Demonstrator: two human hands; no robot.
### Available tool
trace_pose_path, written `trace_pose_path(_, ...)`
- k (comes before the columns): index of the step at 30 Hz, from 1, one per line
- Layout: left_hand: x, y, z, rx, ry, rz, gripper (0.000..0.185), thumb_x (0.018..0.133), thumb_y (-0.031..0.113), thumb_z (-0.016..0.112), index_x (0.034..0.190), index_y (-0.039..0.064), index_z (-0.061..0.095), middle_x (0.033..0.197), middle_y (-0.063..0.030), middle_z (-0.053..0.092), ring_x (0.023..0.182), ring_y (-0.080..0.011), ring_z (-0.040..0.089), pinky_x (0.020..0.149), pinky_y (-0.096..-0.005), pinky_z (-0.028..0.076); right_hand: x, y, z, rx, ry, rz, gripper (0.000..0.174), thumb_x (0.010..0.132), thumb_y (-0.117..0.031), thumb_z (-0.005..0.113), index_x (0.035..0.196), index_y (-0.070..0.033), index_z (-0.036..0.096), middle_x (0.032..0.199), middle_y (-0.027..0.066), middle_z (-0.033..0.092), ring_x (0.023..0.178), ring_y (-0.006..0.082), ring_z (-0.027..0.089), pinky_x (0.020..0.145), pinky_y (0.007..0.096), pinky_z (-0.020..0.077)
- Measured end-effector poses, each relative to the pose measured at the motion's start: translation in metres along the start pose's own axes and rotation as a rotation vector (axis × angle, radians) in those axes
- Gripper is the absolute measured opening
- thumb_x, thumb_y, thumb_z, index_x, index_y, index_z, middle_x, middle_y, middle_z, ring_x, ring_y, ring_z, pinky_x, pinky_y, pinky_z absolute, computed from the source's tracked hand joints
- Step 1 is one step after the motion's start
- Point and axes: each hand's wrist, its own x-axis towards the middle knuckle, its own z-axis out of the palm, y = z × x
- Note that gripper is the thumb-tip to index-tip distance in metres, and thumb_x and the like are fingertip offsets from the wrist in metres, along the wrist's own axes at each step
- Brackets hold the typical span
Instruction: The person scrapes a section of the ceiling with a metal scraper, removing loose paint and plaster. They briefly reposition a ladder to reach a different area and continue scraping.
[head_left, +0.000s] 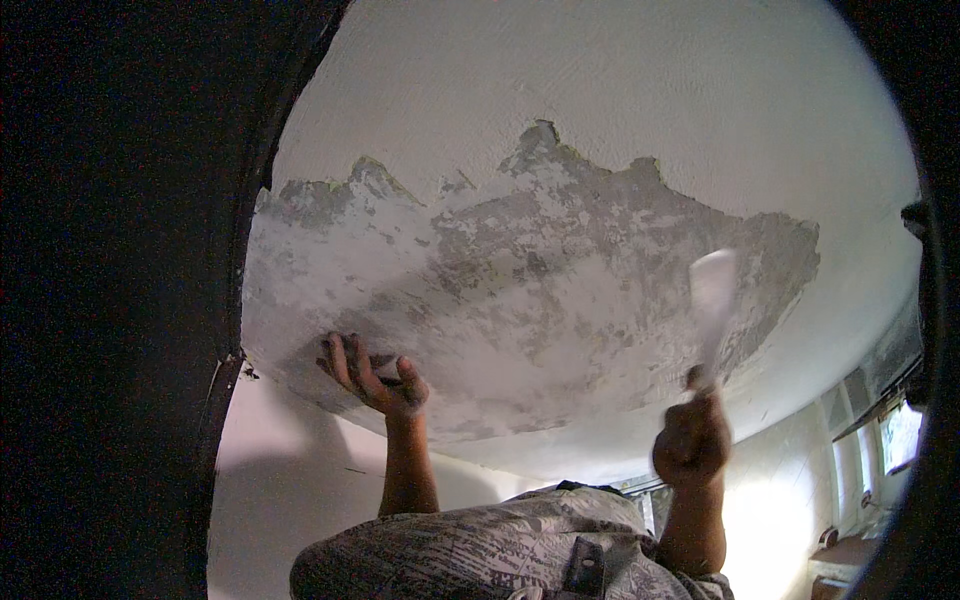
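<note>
My right hand (694, 442) is closed around the handle of a scraper (714, 289), probably a putty knife. Its pale, wide blade points up, blurred, in front of the right part of a bare patch (525, 292) on the ceiling. Mottled grey and white, this patch has a jagged upper border where the white paint stops. My left hand (379, 379) is raised at the patch's lower left, fingers bent and spread, thumb to the right. Something pale shows between thumb and fingers; whether it is held is unclear. Contact between this hand and the ceiling cannot be made out.
Smooth white ceiling paint (600, 75) surrounds the patch. A pale wall (277, 495) meets it at lower left. My printed grey garment (450, 555) fills the bottom. At right are a bright window (900, 435) and a piece of furniture (844, 559). Dark shapes cover both sides.
</note>
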Motion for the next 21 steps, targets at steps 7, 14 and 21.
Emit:
trace_pose_path(7,-0.001,0.000,0.001,-0.007,-0.018,-0.023,0.062,0.090,0.050,0.043,0.124,-0.002,0.048,0.134,-0.0261,0.039,0.127,-0.0410,0.035,0.106,-0.0617,0.014,0.034,0.028,0.060,-0.413,-0.072,0.456,0.032,0.099,-0.026,0.042,0.122,-0.004,0.041,0.062,-0.0031,0.038,0.050,0.0052,0.035,0.043,0.0217,0.0298)
trace_pose_path(14,-0.001,-0.001,-0.002,0.021,-0.059,-0.008,0.064,0.089,0.048,0.046,0.132,0.002,0.042,0.138,-0.0237,0.038,0.131,-0.0433,0.031,0.107,-0.0615,0.013,0.089,0.043,0.106,-0.326,-0.265,0.414,0.031,0.100,-0.028,0.040,0.125,-0.010,0.042,0.063,-0.0037,0.039,0.046,0.0057,0.034,0.042,0.0221,0.0292)
trace_pose_path(21,0.005,-0.001,0.002,-0.013,-0.020,0.016,0.062,0.089,0.047,0.048,0.133,0.004,0.041,0.138,-0.0233,0.037,0.130,-0.0433,0.031,0.105,-0.0632,0.013,0.053,0.048,0.074,-0.439,-0.146,0.329,0.036,0.099,-0.032,0.042,0.123,-0.005,0.041,0.062,-0.0027,0.037,0.045,0.0050,0.030,0.037,0.0226,0.0254)
